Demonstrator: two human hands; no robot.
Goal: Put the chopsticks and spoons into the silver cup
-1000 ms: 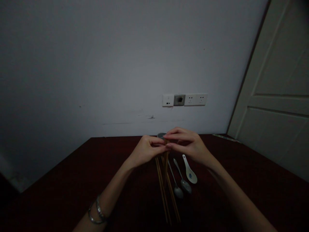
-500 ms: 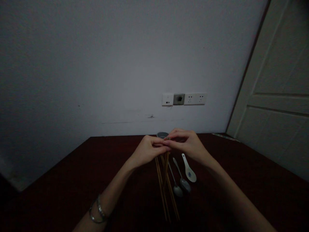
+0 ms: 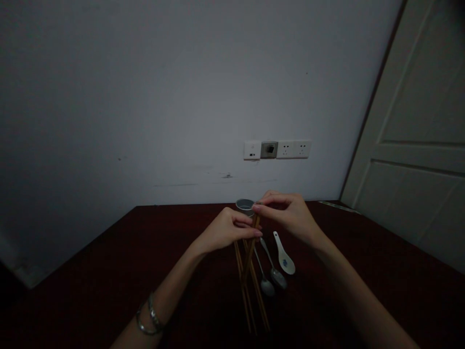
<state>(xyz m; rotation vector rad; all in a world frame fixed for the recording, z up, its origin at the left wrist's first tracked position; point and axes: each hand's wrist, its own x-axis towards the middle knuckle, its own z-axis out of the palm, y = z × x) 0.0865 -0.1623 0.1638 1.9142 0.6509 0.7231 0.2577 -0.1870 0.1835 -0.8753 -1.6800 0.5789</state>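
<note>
Both hands grip one bundle of wooden chopsticks, which stands steeply tilted above the table. My left hand pinches it a little below the top, thumb and fingers closed round it. Higher up, my right hand pinches the upper ends with thumb and fingertips. How many sticks are in the bundle I cannot tell. More chopsticks lie on the table beneath. To their right are a thin-handled metal spoon, a second metal spoon and a white spoon with a blue mark.
A round metal container stands behind the hands near the table's back edge. The dark red table meets a pale wall with a row of sockets. A panelled door is at the right.
My right hand has shifted up and slightly right, away from my left hand's fingertips. The bundle leans more to the right at its top, and more of the metal container shows.
</note>
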